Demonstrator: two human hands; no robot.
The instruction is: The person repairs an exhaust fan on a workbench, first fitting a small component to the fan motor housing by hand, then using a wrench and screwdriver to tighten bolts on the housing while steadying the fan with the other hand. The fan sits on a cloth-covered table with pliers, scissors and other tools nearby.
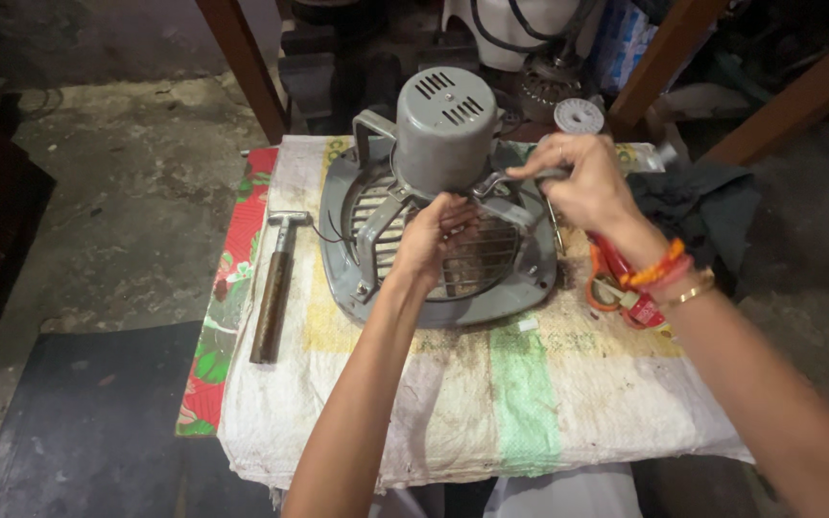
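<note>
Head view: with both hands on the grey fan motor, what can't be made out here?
- Left hand fingertips: curled under the motor housing, so what they touch is hidden.
- Tool in the right hand: mostly covered by the fingers; its working end cannot be told.
- Orange-handled tool: largely hidden behind the right wrist.
- Fan frame centre: blocked by the left hand.
- Items behind the table: cut off by the top edge.

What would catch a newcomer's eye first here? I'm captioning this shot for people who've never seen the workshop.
The grey fan unit with its domed motor housing sits mid-table on a stained cloth. Both hands work on it: the left hand at the grille, the right hand at a metal bracket. A hammer lies to the left.
</note>
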